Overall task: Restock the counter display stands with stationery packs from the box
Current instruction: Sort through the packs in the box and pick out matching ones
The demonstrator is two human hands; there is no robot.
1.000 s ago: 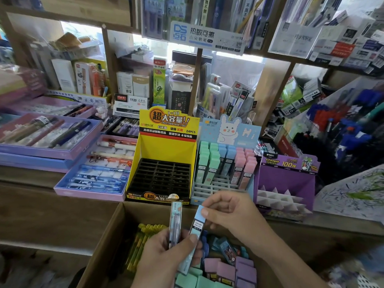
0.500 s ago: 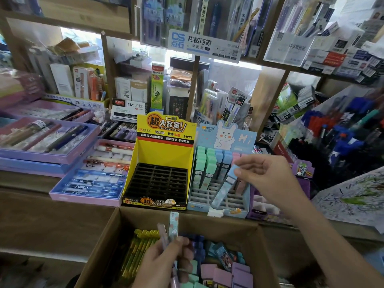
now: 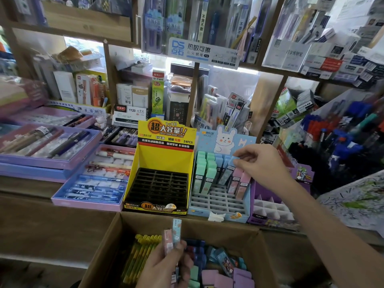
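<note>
Pinching the blue pack [image 3: 227,173] by its top, my right hand [image 3: 264,163] holds it tilted, lower end down-left at the stand [image 3: 218,202], while my left hand [image 3: 166,265] grips two packs [image 3: 168,240] over the box [image 3: 218,229].

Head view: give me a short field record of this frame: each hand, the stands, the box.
left hand: grips two packs, pink and blue, upright over the box
right hand: pinches a blue pack, tilted, at the bunny stand's slots
yellow stand: slots empty
bunny stand: back rows filled, front rows empty
box: open, mixed packs inside
</note>
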